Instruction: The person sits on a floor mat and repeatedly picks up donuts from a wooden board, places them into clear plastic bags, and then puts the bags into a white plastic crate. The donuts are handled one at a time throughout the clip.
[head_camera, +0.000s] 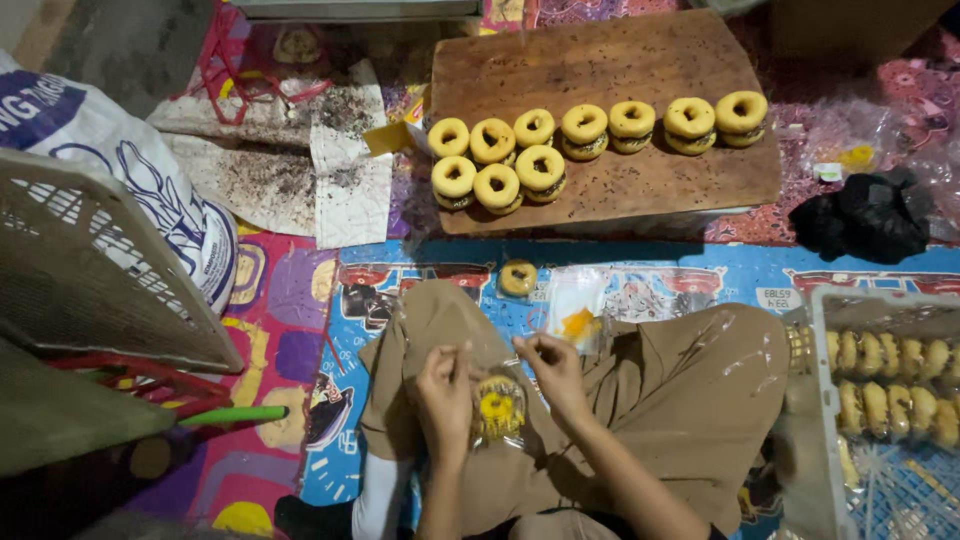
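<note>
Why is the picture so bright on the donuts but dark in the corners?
Head view: light falls brightest on the wooden board and donuts; bottom-left corner sits in deep shadow; the plastic bag between both hands glares slightly; edges bend like a wide lens.

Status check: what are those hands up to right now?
Left hand and right hand pinching clear bag, donut inside. Nothing blocking. More donuts on wooden board.

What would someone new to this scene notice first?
Most striking is the wooden board at the top, carrying ring doughnuts in rows. Below it, the left hand and right hand grip a clear bag with one doughnut inside, over the lap. A white crate of bagged doughnuts sits at right.
</note>
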